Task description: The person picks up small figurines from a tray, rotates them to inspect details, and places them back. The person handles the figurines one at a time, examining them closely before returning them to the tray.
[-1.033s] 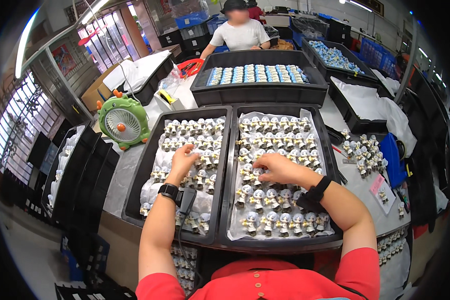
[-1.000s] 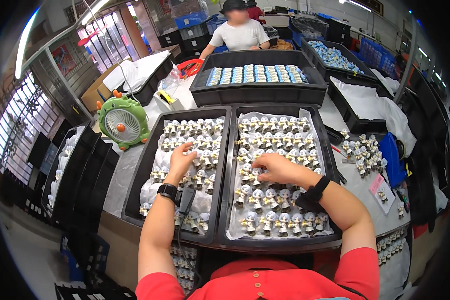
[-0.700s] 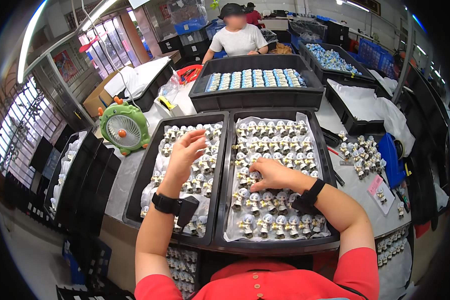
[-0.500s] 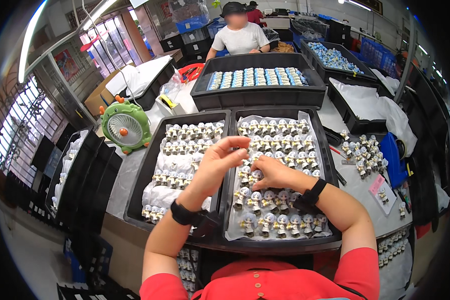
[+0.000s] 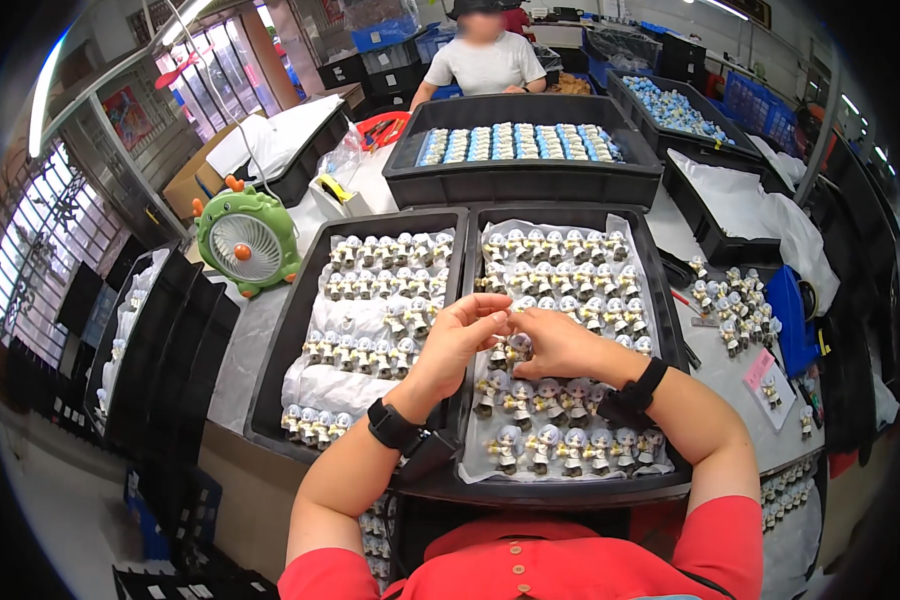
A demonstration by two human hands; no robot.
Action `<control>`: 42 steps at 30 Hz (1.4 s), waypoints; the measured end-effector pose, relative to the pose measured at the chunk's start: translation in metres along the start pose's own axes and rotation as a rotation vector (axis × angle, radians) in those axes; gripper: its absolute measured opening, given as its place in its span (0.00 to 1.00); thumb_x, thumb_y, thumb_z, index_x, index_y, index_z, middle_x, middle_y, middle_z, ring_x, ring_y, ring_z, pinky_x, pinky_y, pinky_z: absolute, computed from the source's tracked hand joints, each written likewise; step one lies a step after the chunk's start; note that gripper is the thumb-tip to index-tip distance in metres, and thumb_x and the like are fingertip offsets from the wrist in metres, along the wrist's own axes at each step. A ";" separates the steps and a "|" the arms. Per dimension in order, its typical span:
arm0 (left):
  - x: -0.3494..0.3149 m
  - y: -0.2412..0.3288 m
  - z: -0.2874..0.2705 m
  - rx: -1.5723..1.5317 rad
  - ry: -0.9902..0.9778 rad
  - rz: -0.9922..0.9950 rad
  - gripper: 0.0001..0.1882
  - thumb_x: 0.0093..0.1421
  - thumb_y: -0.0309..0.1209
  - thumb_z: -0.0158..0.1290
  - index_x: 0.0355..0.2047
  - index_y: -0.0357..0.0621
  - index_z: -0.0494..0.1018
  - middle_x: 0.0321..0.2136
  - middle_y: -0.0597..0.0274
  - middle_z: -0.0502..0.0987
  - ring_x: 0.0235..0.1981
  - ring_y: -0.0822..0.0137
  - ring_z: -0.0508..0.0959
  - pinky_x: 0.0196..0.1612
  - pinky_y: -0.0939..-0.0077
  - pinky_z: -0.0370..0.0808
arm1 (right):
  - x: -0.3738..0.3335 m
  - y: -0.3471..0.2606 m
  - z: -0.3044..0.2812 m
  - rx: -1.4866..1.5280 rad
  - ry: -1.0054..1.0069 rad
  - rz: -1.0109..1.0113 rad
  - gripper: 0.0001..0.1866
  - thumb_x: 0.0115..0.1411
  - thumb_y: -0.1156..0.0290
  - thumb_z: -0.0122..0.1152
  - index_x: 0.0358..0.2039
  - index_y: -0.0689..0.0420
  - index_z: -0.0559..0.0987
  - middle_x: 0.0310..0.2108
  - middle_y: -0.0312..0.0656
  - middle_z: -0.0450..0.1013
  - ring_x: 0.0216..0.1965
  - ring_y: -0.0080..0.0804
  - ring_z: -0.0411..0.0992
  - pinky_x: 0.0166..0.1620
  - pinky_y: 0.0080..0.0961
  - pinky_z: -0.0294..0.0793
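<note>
Fingers narrow on the left hand (image 5: pixel 458 342), curved on the right hand (image 5: pixel 570 345); whether holding, unclear. A figure (image 5: pixel 518 350) in the right tray (image 5: pixel 560 489) lies five o'clock from the left fingertips, head twelve-ward, right hand nearer.

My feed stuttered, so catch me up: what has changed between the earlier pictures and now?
The left hand has swung right, from above the left tray to the right tray, ending close to the right hand. Whether either took or released any figurines can't be made out. The right hand stayed over the right tray; the green fan hasn't moved.
</note>
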State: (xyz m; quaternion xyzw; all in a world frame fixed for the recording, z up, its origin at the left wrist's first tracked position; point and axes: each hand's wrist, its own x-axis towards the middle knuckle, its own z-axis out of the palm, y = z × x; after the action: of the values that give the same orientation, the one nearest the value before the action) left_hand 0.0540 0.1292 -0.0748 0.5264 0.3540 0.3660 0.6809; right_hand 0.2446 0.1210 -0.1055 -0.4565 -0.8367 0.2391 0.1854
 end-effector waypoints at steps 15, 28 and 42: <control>-0.003 0.004 0.005 -0.263 -0.017 -0.053 0.21 0.63 0.36 0.47 0.54 0.42 0.61 0.44 0.62 0.70 0.41 0.72 0.73 0.44 0.75 0.71 | -0.002 -0.030 -0.033 0.295 0.444 -0.306 0.33 0.44 0.70 0.67 0.53 0.57 0.66 0.43 0.44 0.70 0.46 0.34 0.70 0.50 0.29 0.69; -0.001 0.005 0.006 -0.399 -0.145 -0.030 0.21 0.63 0.36 0.48 0.54 0.43 0.61 0.43 0.60 0.73 0.42 0.65 0.77 0.43 0.72 0.74 | -0.002 -0.028 -0.030 0.295 0.447 -0.306 0.33 0.45 0.72 0.65 0.54 0.57 0.66 0.47 0.45 0.69 0.47 0.36 0.70 0.50 0.30 0.70; -0.001 0.005 0.006 -0.363 -0.146 -0.026 0.23 0.63 0.37 0.48 0.55 0.42 0.60 0.44 0.58 0.72 0.44 0.64 0.76 0.44 0.71 0.75 | -0.004 -0.030 -0.031 0.340 0.425 -0.301 0.34 0.45 0.70 0.66 0.55 0.55 0.66 0.44 0.45 0.70 0.43 0.35 0.70 0.48 0.30 0.70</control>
State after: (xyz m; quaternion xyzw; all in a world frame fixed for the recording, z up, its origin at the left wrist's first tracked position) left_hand 0.0576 0.1262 -0.0686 0.4153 0.2385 0.3759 0.7933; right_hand 0.2422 0.1108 -0.0632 -0.3298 -0.7853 0.2449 0.4632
